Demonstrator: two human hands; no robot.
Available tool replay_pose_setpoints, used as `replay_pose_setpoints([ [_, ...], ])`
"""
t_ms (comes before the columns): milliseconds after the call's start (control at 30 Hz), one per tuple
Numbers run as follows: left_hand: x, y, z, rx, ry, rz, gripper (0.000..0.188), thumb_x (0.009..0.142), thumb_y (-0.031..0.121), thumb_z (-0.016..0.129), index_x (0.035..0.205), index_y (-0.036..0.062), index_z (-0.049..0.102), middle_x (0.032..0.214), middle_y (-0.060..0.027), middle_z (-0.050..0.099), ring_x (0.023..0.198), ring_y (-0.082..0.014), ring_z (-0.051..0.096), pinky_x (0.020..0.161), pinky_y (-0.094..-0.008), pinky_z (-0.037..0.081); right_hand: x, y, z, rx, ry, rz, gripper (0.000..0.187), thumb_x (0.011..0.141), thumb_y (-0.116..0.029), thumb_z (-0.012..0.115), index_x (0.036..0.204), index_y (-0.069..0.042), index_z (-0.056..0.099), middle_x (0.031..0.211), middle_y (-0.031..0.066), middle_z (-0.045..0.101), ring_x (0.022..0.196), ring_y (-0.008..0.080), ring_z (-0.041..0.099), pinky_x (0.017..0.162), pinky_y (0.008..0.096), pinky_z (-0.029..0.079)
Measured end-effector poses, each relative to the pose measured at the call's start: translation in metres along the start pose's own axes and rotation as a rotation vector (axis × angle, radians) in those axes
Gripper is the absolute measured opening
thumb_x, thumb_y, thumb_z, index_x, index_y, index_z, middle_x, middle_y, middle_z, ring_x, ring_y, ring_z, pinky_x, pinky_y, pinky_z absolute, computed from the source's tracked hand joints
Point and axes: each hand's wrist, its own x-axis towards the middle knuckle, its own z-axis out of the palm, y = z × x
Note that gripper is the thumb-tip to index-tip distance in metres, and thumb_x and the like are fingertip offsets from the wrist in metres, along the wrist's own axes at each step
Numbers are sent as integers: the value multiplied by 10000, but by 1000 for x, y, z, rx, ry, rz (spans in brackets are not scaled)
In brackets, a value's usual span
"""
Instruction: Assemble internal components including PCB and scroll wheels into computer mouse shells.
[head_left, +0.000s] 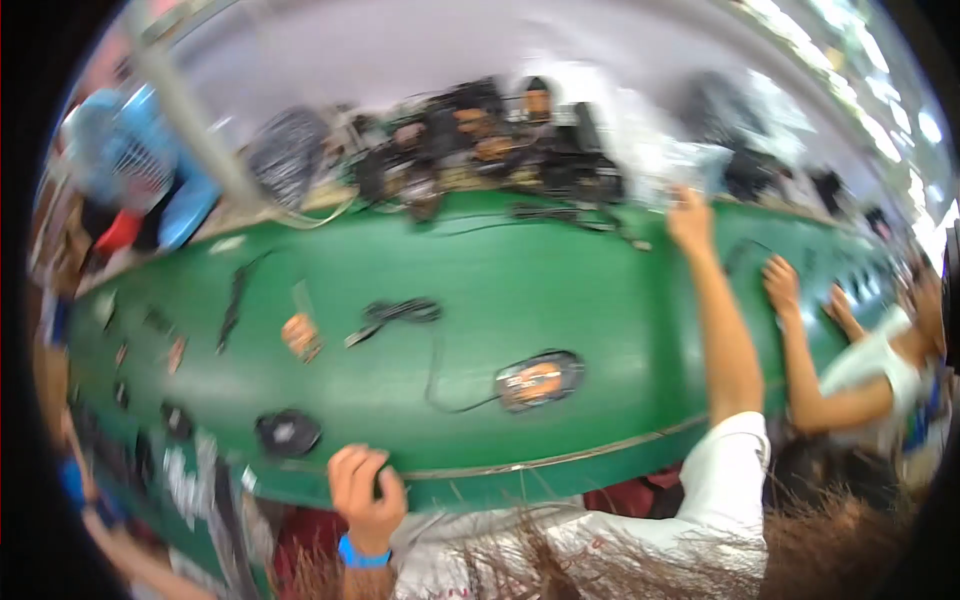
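My left hand (367, 495) is at the near edge of the green table, its fingers curled. A small dark patch shows between thumb and fingers; I cannot make out what it is. Stretched to the far side, my right hand (690, 218) has its fingers closed at the lower edge of a clear plastic bag (698, 165), somewhat blurred. Between my hands lies a wired computer mouse (540, 381), black with an orange panel. Its bundled cable (402, 311) and plug rest to its upper left.
A pile of black and orange mice (485, 130) lines the far side. A black round part (288, 433), an orange piece (300, 336) and a dark strip (234, 300) lie left on the green table (560, 290). A blue fan (140, 160) stands far left. A co-worker (865, 375) sits at right.
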Motion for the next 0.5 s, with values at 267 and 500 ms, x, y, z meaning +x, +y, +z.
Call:
replay_pose_setpoints([
  [267,4,-18,-29,-12,131,-107,366,705,-20,667,1070,5,655,1106,-166,661,1088,-387,631,977,-469,506,40,87,47,-285,24,-186,258,948,-156,617,1154,-29,708,1182,179,670,1117,382,628,957,447,493],
  [500,19,-80,-83,166,-35,-321,712,711,122,792,1374,19,551,1347,-192,556,1322,-384,486,1121,-473,397,40,72,34,-439,49,-250,273,950,-187,648,1153,-9,685,1093,199,688,1036,379,649,935,430,500],
])
